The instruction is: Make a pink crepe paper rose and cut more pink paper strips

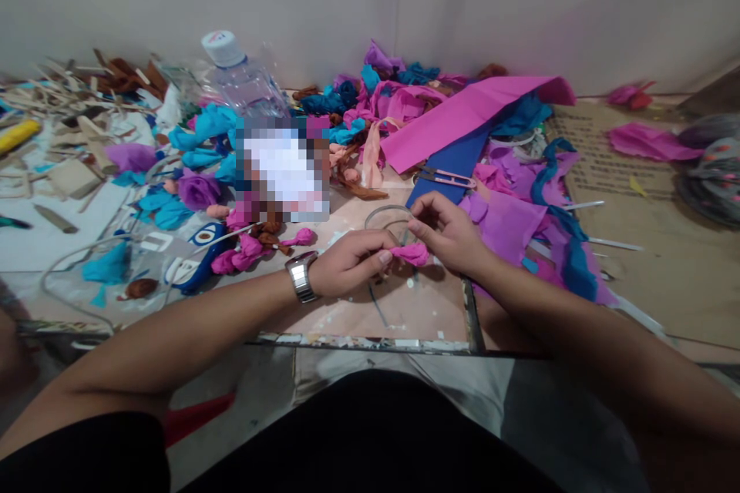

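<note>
- On my feed, the left hand (350, 263) pinches the pink crepe-paper twist (414, 253).
- Just right of it, the right hand (449, 235) pinches a thin wire loop (388, 208).
- Nearer than both hands, I have tabletop (335, 316) room up to the chipped edge (370, 342).

we see crinkled matt paper in the pink twist (412, 253), shiny metal on the watch (301, 278), clear glossy plastic in the bottle (247, 91), and pale matt wood in the block (76, 179).
</note>
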`<action>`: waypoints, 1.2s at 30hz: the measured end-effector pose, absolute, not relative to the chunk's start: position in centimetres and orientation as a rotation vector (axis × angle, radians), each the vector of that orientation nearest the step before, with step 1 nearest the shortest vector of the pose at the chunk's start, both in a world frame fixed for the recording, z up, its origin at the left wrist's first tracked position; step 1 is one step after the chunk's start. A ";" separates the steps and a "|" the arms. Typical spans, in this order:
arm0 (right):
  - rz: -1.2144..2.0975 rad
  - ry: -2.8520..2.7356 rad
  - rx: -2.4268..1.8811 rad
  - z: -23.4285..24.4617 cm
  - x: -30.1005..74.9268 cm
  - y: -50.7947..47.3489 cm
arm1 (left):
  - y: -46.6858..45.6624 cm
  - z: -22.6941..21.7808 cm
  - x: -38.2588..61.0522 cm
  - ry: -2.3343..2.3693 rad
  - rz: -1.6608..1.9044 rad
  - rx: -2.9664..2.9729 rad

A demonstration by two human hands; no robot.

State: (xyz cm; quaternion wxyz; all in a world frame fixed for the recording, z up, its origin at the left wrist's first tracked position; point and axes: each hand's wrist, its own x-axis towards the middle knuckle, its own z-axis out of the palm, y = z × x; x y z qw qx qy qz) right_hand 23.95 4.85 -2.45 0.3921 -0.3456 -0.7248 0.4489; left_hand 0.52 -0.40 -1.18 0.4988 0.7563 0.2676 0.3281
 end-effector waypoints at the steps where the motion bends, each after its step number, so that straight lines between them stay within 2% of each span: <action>1: 1.146 -1.837 -0.871 -2.5 24.0 4.9 | -0.4 -1.2 0.5 0.647 0.798 1.843; 36: 1.088 -1.846 -0.892 -3.0 24.1 4.5 | -0.3 -1.1 0.5 0.661 0.790 1.975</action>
